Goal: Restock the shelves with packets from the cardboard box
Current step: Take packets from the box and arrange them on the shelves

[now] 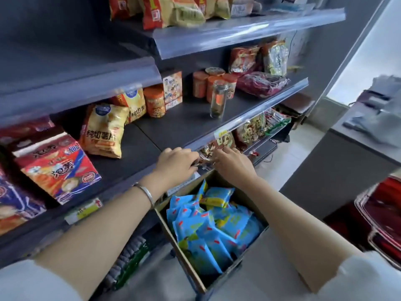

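While reaching over the cardboard box: both arms stretched forward, meeting at the front lip of the middle shelf.
Left hand point(175, 164): knuckles up, grip closed, fingers curled over the left end of a brown packet point(206, 154).
Right hand point(234, 164): grip likewise closed, fingertips pinching the right end of the same packet; thumb hidden underneath.
Brown packet: small, glossy, partly see-through, held between the two hands just at the shelf's front edge, above the far side of the box; print too blurred to read.
Cardboard box point(213, 181): open-topped, directly below the forearms, close against the shelving.
Blue packets point(217, 224): heaped loosely inside the box, marked with yellow and red, filling most of it.
Middle shelf point(173, 127): dark surface, fronted by a clear price strip point(260, 109).
Yellow crisp bags point(104, 131): two, toward the back left of that shelf, both leaning.
Orange tubs point(154, 101): one beside the bags, a cluster further right at the back.
Glass jar point(218, 98): upright, standing alone, in front of the cluster of tubs.
Red-and-orange carton point(58, 168): tilted, on the shelf section to the left.
Lower shelf packets point(251, 127): patterned, crowded together just beyond the right hand.
Bracelet point(145, 192): silver band round the left wrist.
Red basket point(382, 213): at the right edge of view, well apart from the box.
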`<state>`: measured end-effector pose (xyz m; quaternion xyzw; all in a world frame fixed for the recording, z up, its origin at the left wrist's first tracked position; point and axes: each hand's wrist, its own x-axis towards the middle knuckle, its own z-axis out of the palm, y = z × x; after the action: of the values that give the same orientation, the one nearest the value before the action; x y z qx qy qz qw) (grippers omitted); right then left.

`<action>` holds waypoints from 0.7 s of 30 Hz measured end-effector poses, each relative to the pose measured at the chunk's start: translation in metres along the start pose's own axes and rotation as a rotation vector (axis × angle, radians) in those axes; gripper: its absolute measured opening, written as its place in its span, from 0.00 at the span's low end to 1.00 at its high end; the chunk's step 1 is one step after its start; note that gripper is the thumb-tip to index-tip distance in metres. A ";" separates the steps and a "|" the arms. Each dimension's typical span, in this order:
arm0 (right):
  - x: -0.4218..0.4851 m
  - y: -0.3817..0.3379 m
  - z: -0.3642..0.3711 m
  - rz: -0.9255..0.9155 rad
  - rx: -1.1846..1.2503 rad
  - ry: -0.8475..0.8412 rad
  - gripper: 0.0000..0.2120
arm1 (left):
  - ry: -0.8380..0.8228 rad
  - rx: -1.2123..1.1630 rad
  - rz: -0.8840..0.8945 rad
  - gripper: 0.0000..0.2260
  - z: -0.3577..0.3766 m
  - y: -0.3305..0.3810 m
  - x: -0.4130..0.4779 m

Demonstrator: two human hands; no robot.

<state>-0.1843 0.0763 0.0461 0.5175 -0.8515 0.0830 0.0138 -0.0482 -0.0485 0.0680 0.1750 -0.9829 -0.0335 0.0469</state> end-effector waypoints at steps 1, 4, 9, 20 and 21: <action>-0.005 0.007 0.010 0.016 0.002 -0.037 0.15 | -0.030 -0.006 0.006 0.10 0.013 0.007 0.001; -0.018 0.026 0.038 0.071 0.030 -0.143 0.18 | -0.123 -0.044 0.032 0.08 0.047 0.023 0.000; -0.033 0.041 0.082 0.158 0.069 -0.273 0.17 | -0.423 -0.134 0.131 0.10 0.096 0.044 -0.006; -0.072 0.066 0.116 0.231 0.170 -0.336 0.13 | -0.817 -0.258 0.166 0.11 0.158 0.068 -0.006; -0.074 0.068 0.116 0.239 0.178 -0.343 0.13 | -0.813 -0.269 0.188 0.10 0.156 0.066 -0.005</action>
<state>-0.2023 0.1540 -0.0846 0.4185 -0.8861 0.0696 -0.1866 -0.0823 0.0227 -0.0822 0.0499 -0.9200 -0.2227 -0.3187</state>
